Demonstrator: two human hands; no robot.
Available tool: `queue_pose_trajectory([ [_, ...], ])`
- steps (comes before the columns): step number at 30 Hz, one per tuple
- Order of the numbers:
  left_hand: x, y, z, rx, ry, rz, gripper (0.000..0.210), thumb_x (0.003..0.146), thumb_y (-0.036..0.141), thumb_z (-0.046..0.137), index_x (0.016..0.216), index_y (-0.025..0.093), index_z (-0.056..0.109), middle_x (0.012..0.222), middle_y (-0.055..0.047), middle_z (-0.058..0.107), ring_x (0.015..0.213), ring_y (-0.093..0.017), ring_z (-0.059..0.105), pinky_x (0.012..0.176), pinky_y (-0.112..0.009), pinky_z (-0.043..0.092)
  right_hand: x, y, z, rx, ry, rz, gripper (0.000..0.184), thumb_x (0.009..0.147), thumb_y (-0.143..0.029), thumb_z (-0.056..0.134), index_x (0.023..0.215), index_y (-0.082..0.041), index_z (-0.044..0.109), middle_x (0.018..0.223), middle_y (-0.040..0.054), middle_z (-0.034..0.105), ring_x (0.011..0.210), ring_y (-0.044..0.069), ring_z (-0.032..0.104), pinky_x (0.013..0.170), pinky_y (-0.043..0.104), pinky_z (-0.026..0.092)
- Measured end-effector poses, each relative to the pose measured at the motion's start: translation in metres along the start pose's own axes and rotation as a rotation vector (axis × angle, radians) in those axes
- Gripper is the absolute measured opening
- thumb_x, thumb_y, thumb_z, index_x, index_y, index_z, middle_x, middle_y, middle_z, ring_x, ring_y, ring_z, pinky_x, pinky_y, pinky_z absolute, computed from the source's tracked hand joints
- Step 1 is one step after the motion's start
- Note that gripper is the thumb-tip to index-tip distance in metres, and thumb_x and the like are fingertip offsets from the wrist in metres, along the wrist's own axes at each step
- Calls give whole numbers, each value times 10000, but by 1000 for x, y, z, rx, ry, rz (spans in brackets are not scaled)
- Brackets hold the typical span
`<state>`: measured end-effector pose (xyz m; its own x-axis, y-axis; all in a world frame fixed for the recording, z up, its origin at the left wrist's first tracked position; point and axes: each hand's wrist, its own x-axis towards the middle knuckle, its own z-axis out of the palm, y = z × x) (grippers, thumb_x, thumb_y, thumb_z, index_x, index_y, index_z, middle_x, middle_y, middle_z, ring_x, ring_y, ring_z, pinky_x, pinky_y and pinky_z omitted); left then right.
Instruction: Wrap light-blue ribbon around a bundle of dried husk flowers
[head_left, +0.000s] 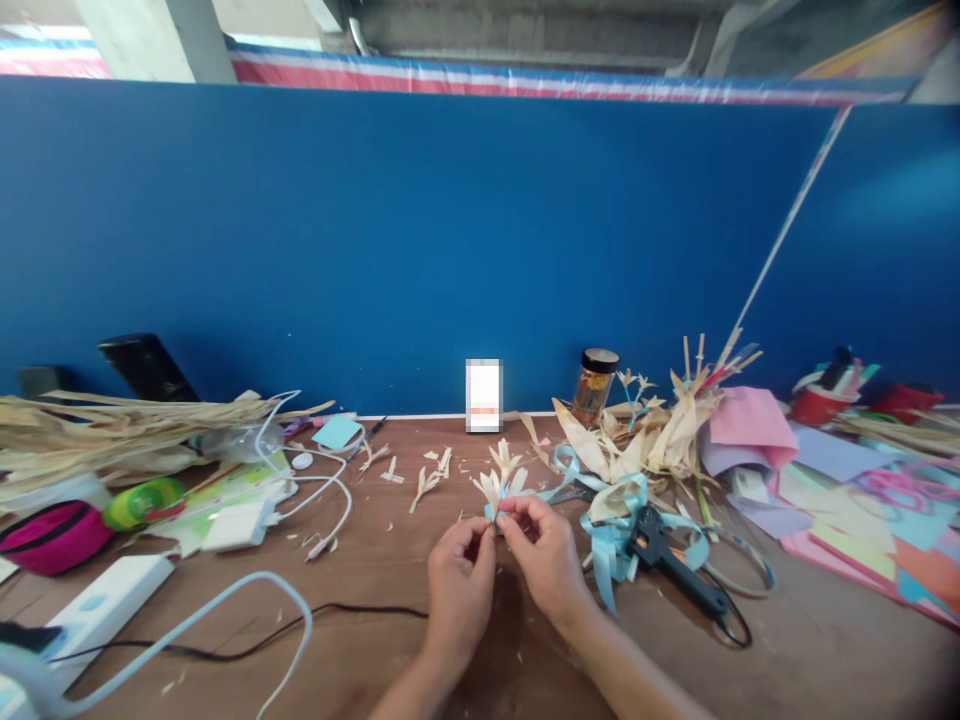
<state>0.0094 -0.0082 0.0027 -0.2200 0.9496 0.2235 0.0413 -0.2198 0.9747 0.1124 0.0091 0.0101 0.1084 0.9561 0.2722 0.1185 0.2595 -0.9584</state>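
Both my hands meet over the middle of the brown table around a small bunch of pale husk flowers (504, 466). My left hand (459, 575) pinches the base of the bunch between thumb and fingers. My right hand (546, 560) presses its thumb and fingertips against the same base, where a bit of light blue ribbon (492, 510) shows. The petals spread upward above the fingertips. A single husk flower (426, 484) lies on the table to the left, near some husk scraps (444, 460).
Right of my hands lie a black glue gun (679, 568), blue ribbon (611, 555) and a husk pile (664, 440) beside a jar (596, 385). Coloured paper (832, 500) covers the far right. Leftward are a power strip (112, 610), cables, a charger (240, 524) and dry husks (127, 430). A blue partition (420, 230) stands behind.
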Motion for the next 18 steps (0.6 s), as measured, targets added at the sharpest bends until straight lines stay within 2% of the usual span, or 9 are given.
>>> queue_pose_trajectory([
  [9, -1, 1, -1, 100, -54, 48, 164, 748, 250, 534, 769, 173, 678, 650, -24, 629, 624, -163, 543, 592, -224, 399, -1, -2, 0, -83, -39, -37, 72, 719, -207, 553, 760, -199, 612, 674, 7, 590, 611, 152, 534, 578, 243, 408],
  [18, -1, -2, 0, 47, -83, 6, 193, 766, 260, 512, 798, 151, 668, 662, -28, 629, 634, -162, 538, 590, -226, 410, -3, -9, 0, -126, -74, -139, 140, 749, -146, 494, 779, -205, 617, 761, 23, 574, 685, 156, 537, 606, 242, 414],
])
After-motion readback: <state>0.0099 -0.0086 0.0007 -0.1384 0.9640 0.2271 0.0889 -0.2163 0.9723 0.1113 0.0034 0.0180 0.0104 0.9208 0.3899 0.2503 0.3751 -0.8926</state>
